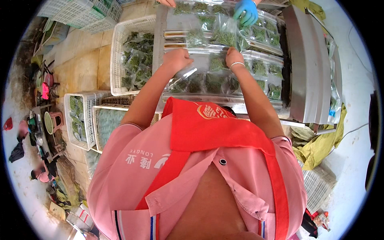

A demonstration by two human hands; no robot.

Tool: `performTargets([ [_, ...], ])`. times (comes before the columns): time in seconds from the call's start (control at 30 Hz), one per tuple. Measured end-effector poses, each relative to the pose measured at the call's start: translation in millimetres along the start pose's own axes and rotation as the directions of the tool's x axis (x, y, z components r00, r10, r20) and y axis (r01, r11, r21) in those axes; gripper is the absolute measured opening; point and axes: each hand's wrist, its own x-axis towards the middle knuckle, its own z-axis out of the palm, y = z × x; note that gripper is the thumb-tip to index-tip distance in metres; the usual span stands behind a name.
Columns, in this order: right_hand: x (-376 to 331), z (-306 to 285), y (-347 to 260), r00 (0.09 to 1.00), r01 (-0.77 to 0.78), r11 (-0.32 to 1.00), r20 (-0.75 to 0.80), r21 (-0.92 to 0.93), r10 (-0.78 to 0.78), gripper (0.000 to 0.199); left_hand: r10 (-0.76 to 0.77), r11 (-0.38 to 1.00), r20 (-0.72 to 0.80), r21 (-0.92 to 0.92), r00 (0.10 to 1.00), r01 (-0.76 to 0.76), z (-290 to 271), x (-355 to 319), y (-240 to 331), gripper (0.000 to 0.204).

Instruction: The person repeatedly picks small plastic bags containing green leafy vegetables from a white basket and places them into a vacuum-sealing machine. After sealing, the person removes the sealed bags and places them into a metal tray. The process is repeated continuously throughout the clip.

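The left hand [176,59] and right hand [234,57] are pinching, fingers closed, the top edge of a clear bag of green leaves [212,78] on the sealer bed [200,98]. The bag is looking light, limp and slippery, so gripping its empty top corners seems best.

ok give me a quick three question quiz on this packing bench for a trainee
1. True or false: both of the person's hands, the left hand and the right hand, rest on the clear bags of green stuff on the metal machine bed.
2. What colour is the co-worker's glove at the far edge?
3. The white crate of filled bags stands: A) to the person's left of the machine, B) on top of it, C) to the right.

Key: 1 true; 2 blue; 3 A.
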Motion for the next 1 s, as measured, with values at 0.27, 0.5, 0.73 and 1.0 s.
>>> performTargets([
  [0.27,-47,-30,-20,0.972,0.119,0.987,-0.215,0.112,-0.093,0.014,-0.212,0.720,-0.195,-0.693,0.958,0.018,14,108,-74,0.038],
  [0.5,-62,-18,-28,0.986,0.110,0.799,0.034,0.591,-0.162,0.016,-0.171,0.696,-0.314,-0.710,0.934,-0.111,21,125,-50,0.021],
  [0.73,-52,-22,-64,0.989,-0.023,0.196,0.050,0.980,-0.136,0.045,0.146,0.275,-0.302,-0.902,0.942,-0.332,4,46,-23,0.007],
  [1.0,-53,-6,-94,0.981,0.027,0.291,0.032,0.956,-0.193,0.011,0.119,0.484,-0.341,-0.800,0.933,-0.354,-3,-4,-45,0.017],
])
